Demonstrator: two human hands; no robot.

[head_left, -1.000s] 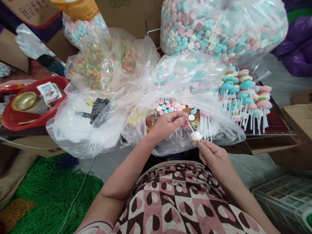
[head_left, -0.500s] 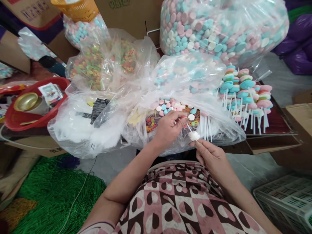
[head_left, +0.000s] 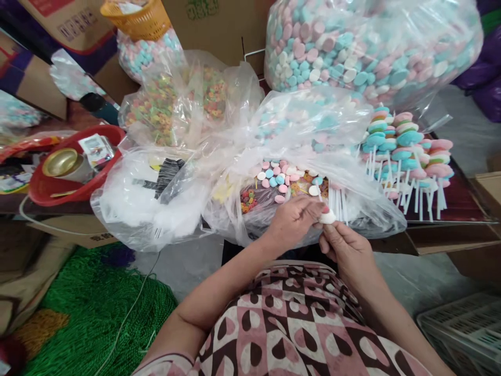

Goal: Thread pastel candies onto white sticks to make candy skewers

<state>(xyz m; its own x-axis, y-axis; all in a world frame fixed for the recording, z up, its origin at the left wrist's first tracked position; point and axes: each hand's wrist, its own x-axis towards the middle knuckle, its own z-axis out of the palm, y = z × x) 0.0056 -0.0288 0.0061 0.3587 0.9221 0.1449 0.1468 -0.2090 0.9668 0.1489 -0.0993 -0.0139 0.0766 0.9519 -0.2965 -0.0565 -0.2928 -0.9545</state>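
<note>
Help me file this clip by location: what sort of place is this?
Probably a small workshop or storeroom handling sweets: a large clear bag full of pastel, marshmallow-like pieces, a cluster of loaded skewers carrying similar pieces, and cardboard boxes behind.

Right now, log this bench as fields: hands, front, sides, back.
left hand: pinching red candy
right hand: holding white marshmallow on white stick
front: loose marshmallows, candy rings
right side: marshmallow skewers
left side: red basin containing gold bowl
back: clear bag of marshmallows
</note>
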